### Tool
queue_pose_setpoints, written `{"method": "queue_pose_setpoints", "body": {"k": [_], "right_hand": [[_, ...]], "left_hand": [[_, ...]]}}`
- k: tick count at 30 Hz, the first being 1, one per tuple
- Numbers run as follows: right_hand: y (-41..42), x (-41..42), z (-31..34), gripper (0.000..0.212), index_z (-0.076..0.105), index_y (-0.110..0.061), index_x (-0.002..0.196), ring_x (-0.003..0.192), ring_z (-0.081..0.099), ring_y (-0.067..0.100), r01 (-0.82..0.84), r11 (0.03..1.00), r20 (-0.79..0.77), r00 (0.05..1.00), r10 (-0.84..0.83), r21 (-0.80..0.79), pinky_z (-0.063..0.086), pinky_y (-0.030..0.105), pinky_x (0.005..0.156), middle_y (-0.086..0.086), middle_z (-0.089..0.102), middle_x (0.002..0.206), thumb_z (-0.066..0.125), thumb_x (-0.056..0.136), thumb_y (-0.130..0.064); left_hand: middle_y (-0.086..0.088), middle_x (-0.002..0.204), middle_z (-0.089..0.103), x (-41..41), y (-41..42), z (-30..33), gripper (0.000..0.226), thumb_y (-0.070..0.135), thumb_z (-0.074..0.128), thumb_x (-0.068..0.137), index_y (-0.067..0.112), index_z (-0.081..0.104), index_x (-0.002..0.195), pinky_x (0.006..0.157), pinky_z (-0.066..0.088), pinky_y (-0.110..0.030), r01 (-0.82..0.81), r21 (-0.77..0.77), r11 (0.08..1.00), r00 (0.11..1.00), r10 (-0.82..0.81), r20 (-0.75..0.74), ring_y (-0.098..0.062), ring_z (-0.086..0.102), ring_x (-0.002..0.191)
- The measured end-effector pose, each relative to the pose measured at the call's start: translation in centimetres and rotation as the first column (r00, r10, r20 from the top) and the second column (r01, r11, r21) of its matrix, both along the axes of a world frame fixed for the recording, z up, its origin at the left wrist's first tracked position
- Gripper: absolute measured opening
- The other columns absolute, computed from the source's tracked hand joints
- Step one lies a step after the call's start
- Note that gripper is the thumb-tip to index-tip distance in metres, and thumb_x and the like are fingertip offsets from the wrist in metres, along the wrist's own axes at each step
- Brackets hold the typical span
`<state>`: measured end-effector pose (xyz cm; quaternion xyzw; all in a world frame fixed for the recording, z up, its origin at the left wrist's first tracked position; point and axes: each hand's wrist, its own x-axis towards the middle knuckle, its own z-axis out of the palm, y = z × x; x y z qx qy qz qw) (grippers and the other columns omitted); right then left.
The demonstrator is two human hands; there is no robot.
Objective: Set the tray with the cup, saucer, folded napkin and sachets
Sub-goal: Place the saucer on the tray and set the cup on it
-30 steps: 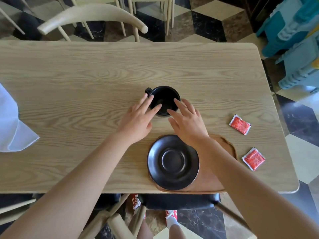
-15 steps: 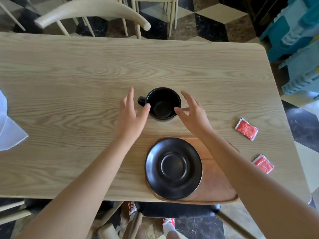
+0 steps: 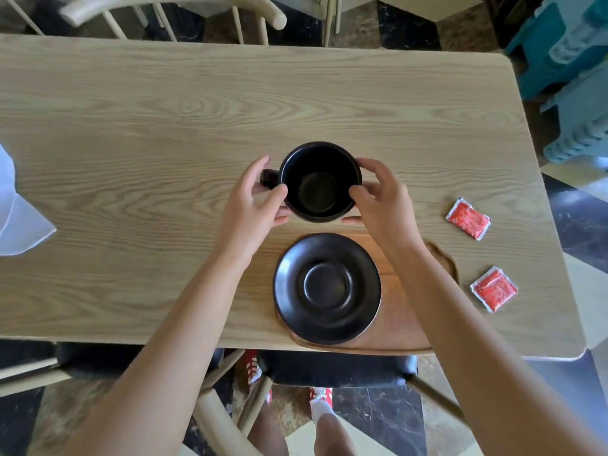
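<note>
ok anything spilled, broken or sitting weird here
Nothing spilled or broken. The tray overhangs the near table edge slightly, with the saucer crowded to its left end. Both hands' fingers hold the empty cup.

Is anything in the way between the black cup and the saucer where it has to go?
Nothing visible is. Both hands, left hand and right hand, hold the cup just beyond the saucer. The saucer lies bare on the tray, with only bare table between them.

Bare tabletop [image 3: 164, 126] leftward — sachets [image 3: 468, 218] right.
</note>
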<state>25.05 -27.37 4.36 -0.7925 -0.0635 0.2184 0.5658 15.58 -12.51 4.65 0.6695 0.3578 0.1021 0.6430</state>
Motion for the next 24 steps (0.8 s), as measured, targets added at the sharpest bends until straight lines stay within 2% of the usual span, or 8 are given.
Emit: {"method": "queue_pose_setpoints", "body": {"k": [3, 6, 10, 13, 15, 18, 21, 24], "right_hand": [[-1.9, -2.3, 1.0, 0.034, 0.056, -0.032, 0.109, 0.068, 0.066, 0.007, 0.006, 1.0, -0.018, 1.0, -0.006, 0.02, 0.057, 0.026, 0.06, 0.004, 0.07, 0.089, 0.053, 0.084, -0.009], [-3.9, -4.9, 1.4, 0.033, 0.058, -0.036, 0.101, 0.074, 0.068, 0.009, 0.028, 0.996, -0.08, 0.997, -0.021, 0.084, 0.058, 0.034, 0.065, 0.001, 0.07, 0.087, 0.052, 0.085, -0.007], [-5.8, -7.8, 1.1, 0.036, 0.058, -0.04, 0.097, 0.076, 0.069, 0.014, 0.023, 0.999, -0.101, 0.995, -0.018, 0.046, 0.059, 0.037, 0.066, 0.001, 0.071, 0.089, 0.053, 0.087, -0.005], [-6.4, -8.9, 0.5, 0.038, 0.057, -0.043, 0.095, 0.08, 0.069, 0.012, 0.001, 1.0, -0.126, 0.992, -0.001, -0.003, 0.059, 0.032, 0.064, 0.001, 0.071, 0.093, 0.053, 0.088, -0.006], [-6.7, -9.4, 0.2, 0.036, 0.056, -0.041, 0.1, 0.078, 0.068, 0.006, -0.022, 0.999, -0.133, 0.991, 0.017, -0.036, 0.058, 0.024, 0.061, 0.0, 0.07, 0.096, 0.054, 0.089, -0.007], [-6.9, -9.6, -0.2, 0.032, 0.056, -0.03, 0.113, 0.078, 0.068, 0.003, -0.044, 0.996, -0.14, 0.99, 0.033, -0.075, 0.054, 0.016, 0.056, 0.0, 0.07, 0.099, 0.054, 0.089, -0.009], [-7.2, -9.6, -0.5, 0.031, 0.055, -0.031, 0.112, 0.079, 0.068, 0.008, -0.043, 0.995, -0.154, 0.988, 0.029, -0.086, 0.057, 0.021, 0.058, 0.001, 0.069, 0.1, 0.053, 0.09, -0.009], [-7.3, -9.7, -0.8, 0.032, 0.056, -0.031, 0.113, 0.079, 0.069, 0.009, -0.032, 0.996, -0.161, 0.987, 0.017, -0.089, 0.06, 0.028, 0.061, 0.004, 0.069, 0.1, 0.054, 0.09, -0.009]], "left_hand": [[0.008, 0.097, 0.057, -2.6, -1.6, 1.1, 0.043, 0.016, 0.06, 0.087, 0.029, 0.05, 0.127, 0.079, 0.057, -0.033, 0.016, 0.03, 0.999, 1.0, -0.016, -0.013, -0.007, 0.067, 0.066], [0.008, 0.105, 0.06, -5.0, -3.2, 1.7, 0.044, 0.027, 0.064, 0.081, 0.031, 0.053, 0.123, 0.087, 0.054, -0.041, 0.048, 0.064, 0.997, 0.998, -0.044, -0.053, -0.006, 0.069, 0.074], [0.022, 0.097, 0.059, -8.0, -5.7, 1.9, 0.044, 0.02, 0.062, 0.085, 0.031, 0.052, 0.126, 0.089, 0.053, -0.039, 0.018, 0.036, 0.999, 0.995, -0.014, -0.102, -0.007, 0.069, 0.077], [0.009, 0.108, 0.063, -9.5, -6.8, 0.9, 0.043, 0.019, 0.059, 0.087, 0.029, 0.051, 0.128, 0.087, 0.054, -0.036, 0.003, 0.016, 1.0, 0.99, -0.001, -0.138, -0.004, 0.068, 0.072], [0.0, 0.116, 0.06, -10.1, -7.1, 0.3, 0.041, 0.018, 0.057, 0.088, 0.028, 0.051, 0.127, 0.085, 0.055, -0.033, 0.005, 0.015, 1.0, 0.987, -0.003, -0.162, -0.003, 0.067, 0.071], [-0.002, 0.113, 0.059, -10.3, -7.2, -0.1, 0.038, 0.018, 0.057, 0.089, 0.031, 0.052, 0.124, 0.085, 0.055, -0.031, 0.017, 0.011, 1.0, 0.983, -0.014, -0.183, -0.004, 0.068, 0.073], [0.001, 0.111, 0.059, -10.3, -7.3, -0.4, 0.039, 0.018, 0.057, 0.089, 0.029, 0.052, 0.126, 0.084, 0.055, -0.032, 0.036, 0.016, 0.999, 0.98, -0.033, -0.198, -0.003, 0.068, 0.074], [0.009, 0.097, 0.062, -10.2, -7.5, -0.7, 0.039, 0.019, 0.057, 0.088, 0.027, 0.052, 0.126, 0.08, 0.056, -0.033, 0.061, 0.076, 0.995, 0.974, -0.043, -0.222, -0.006, 0.067, 0.075]]}}
